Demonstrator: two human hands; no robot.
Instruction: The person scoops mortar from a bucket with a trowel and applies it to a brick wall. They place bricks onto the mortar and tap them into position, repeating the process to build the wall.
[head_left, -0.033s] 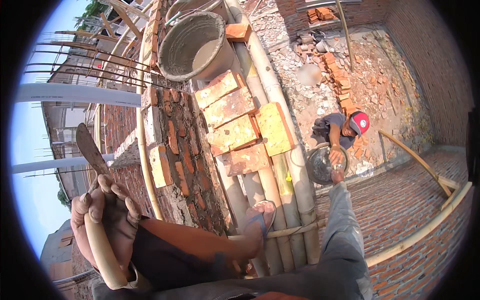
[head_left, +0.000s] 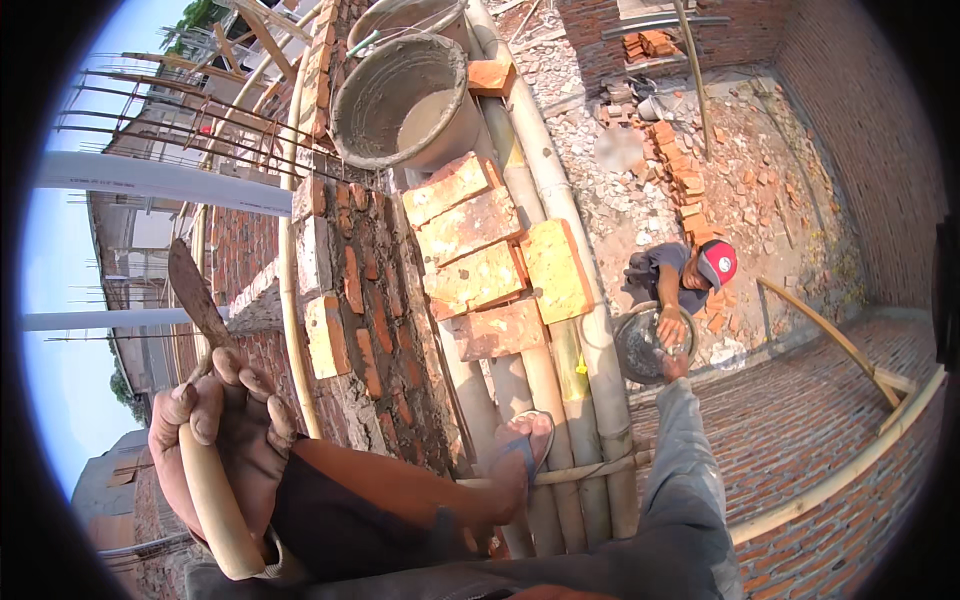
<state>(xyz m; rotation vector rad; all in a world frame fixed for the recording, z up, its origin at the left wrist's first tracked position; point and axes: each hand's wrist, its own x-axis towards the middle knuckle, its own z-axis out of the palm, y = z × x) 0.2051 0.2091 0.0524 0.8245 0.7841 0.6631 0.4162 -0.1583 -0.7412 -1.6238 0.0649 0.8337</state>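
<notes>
My left hand (head_left: 225,420) is closed around a trowel with a rusty blade (head_left: 200,295); a curved pale handle or pole (head_left: 215,510) runs down from my fingers. My right hand (head_left: 672,362), arm stretched down, grips a dark, mortar-smeared bucket (head_left: 640,350) at the right, beside the bamboo planking. A co-worker (head_left: 655,275) in a red-and-grey cap stands below, one hand (head_left: 670,322) on that bucket. My sandalled foot (head_left: 525,440) rests on the bamboo poles (head_left: 590,440), near several loose bricks (head_left: 470,270).
A tub of grey mortar (head_left: 400,100) and a second tub behind it sit at the top. A brick wall (head_left: 370,330) edges the planking on the left, with rebar and white pipes (head_left: 160,185) beyond. Below right lie rubble, brick rows, a drop and slanting bamboo poles (head_left: 820,330).
The whole view has shifted slightly, so the scene sits a little lower in the picture. My right hand and the bucket appear slightly lower; both hands keep their hold.
</notes>
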